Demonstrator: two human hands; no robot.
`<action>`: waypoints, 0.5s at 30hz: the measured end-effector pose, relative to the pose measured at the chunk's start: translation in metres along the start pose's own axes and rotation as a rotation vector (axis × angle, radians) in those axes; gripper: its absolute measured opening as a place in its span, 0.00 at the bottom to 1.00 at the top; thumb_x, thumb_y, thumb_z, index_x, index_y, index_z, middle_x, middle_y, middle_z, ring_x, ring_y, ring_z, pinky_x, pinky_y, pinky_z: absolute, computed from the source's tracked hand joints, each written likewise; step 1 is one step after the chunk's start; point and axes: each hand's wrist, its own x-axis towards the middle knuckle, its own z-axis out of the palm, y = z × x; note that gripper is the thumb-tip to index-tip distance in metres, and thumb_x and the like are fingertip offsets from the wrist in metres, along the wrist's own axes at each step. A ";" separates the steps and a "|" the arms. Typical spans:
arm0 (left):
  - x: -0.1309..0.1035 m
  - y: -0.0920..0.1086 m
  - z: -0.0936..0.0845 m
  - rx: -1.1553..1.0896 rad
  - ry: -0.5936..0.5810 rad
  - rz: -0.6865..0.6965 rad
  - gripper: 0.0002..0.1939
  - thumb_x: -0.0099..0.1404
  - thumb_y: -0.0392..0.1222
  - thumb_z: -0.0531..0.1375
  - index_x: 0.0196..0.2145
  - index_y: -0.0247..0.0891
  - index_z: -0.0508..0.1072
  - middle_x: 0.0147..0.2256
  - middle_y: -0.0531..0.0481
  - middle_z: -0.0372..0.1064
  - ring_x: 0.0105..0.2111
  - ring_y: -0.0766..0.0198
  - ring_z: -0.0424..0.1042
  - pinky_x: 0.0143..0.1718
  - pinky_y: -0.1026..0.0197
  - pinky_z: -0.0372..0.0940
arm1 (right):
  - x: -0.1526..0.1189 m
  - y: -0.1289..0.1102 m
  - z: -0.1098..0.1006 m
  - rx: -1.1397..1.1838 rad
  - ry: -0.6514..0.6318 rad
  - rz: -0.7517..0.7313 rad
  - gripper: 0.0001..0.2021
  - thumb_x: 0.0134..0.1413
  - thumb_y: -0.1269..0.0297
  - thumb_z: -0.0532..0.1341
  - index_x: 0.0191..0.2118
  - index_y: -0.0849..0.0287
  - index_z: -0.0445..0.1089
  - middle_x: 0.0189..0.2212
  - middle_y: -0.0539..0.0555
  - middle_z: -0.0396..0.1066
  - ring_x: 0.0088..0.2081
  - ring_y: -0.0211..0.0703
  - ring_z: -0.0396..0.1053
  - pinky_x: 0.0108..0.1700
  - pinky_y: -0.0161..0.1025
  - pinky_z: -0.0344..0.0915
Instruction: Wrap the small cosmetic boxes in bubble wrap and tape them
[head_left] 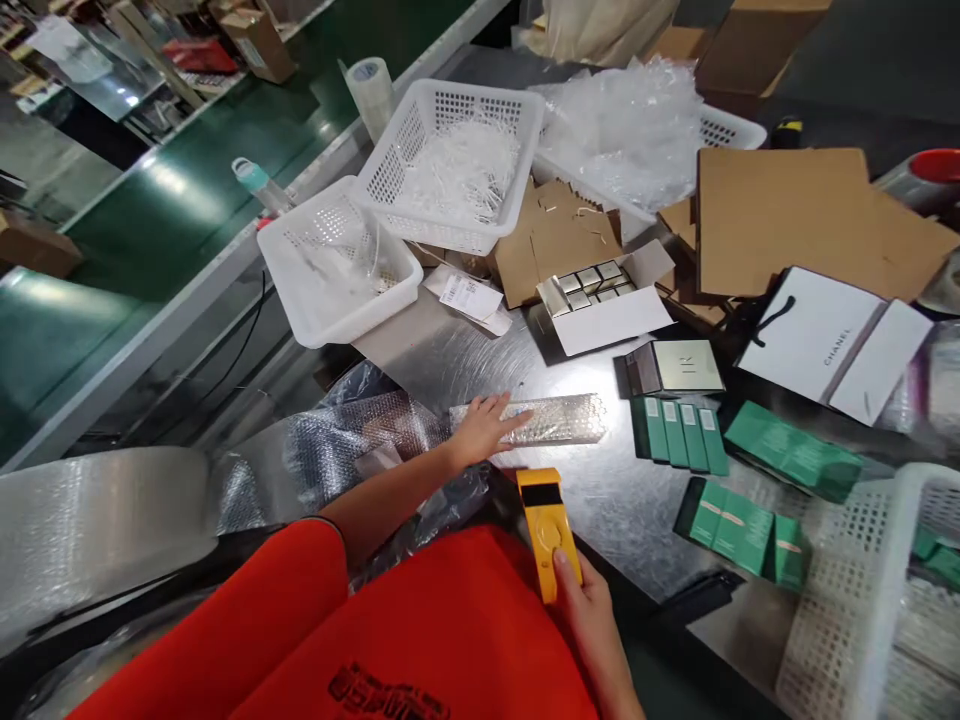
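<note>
Hands (pixel 484 432) near table (pixel 622 510) edge, left on package (pixel 570 418); open metal (pixel 469 350) beyond.

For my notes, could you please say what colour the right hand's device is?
The device is mostly yellow, seen best in the head view.

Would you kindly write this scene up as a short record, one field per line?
Left hand: resting on a bubble-wrapped package, fingers spread
Right hand: holding a yellow handheld device
Surface: metal tabletop
Right of package: green boxes, white CHANEL bag
Beyond package: open white box, white baskets
Far left: large roll of clear wrap
</note>
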 end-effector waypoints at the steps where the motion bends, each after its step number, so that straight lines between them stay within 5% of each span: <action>1: 0.009 -0.009 -0.005 -0.055 -0.036 0.011 0.38 0.64 0.50 0.65 0.68 0.54 0.57 0.69 0.39 0.50 0.67 0.42 0.53 0.63 0.38 0.51 | 0.008 -0.006 0.006 0.031 -0.033 0.010 0.32 0.45 0.33 0.62 0.40 0.61 0.79 0.34 0.60 0.79 0.34 0.53 0.74 0.34 0.42 0.72; 5: 0.050 -0.049 -0.033 -0.241 -0.155 0.100 0.43 0.55 0.51 0.72 0.65 0.48 0.63 0.64 0.40 0.60 0.63 0.44 0.61 0.60 0.46 0.59 | 0.043 -0.033 0.040 0.111 -0.015 -0.012 0.35 0.43 0.29 0.60 0.37 0.60 0.76 0.31 0.59 0.77 0.32 0.51 0.73 0.31 0.42 0.70; 8: 0.060 -0.063 -0.046 -0.276 -0.071 0.123 0.47 0.50 0.50 0.74 0.64 0.42 0.64 0.58 0.40 0.66 0.57 0.47 0.67 0.57 0.50 0.64 | 0.057 -0.042 0.054 0.096 0.007 -0.042 0.35 0.43 0.27 0.58 0.36 0.60 0.75 0.25 0.56 0.74 0.30 0.50 0.71 0.28 0.42 0.68; 13: 0.024 -0.033 -0.036 0.015 0.108 0.073 0.25 0.66 0.46 0.62 0.60 0.41 0.68 0.52 0.40 0.71 0.59 0.48 0.65 0.63 0.42 0.56 | 0.060 -0.042 0.053 0.062 0.024 -0.085 0.34 0.44 0.28 0.58 0.34 0.60 0.74 0.27 0.56 0.74 0.29 0.48 0.69 0.28 0.41 0.66; 15: 0.007 -0.013 -0.027 0.154 0.186 0.003 0.28 0.67 0.41 0.58 0.64 0.40 0.62 0.56 0.38 0.68 0.63 0.45 0.59 0.66 0.34 0.45 | 0.061 -0.045 0.052 0.061 0.025 -0.090 0.34 0.45 0.28 0.58 0.33 0.60 0.74 0.27 0.56 0.74 0.28 0.47 0.69 0.28 0.41 0.66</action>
